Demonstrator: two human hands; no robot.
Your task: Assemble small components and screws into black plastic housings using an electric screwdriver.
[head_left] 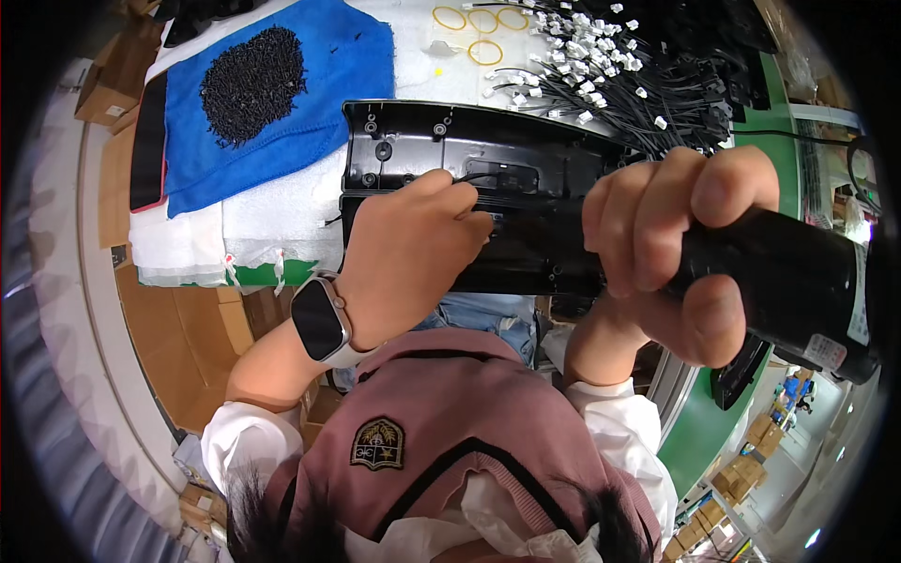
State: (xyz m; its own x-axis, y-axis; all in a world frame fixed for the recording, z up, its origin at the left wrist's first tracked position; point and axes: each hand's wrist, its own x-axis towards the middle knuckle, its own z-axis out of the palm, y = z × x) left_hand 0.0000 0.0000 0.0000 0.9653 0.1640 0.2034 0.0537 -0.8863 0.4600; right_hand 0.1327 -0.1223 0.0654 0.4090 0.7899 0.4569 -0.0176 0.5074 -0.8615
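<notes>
My left hand (410,251), with a watch (321,317) on its wrist, is closed over the near left part of a long black plastic housing (554,253). Its fingertips are hidden, so whatever they pinch does not show. A short black cable (479,175) runs just beyond its knuckles, across the housing's inner side. Raised at the right, my right hand (671,235) wraps round the thick body of a black electric screwdriver (784,272). Its tip is hidden behind the fingers. Screw posts line the far edge of the housing.
A heap of small black screws (253,84) lies on a blue cloth (352,61) at the far left, beside a phone-like black slab (148,141). Black cables with white connectors (601,61) are piled at the far right. Yellow rings (485,53) lie between. Cardboard boxes (178,347) stand lower left.
</notes>
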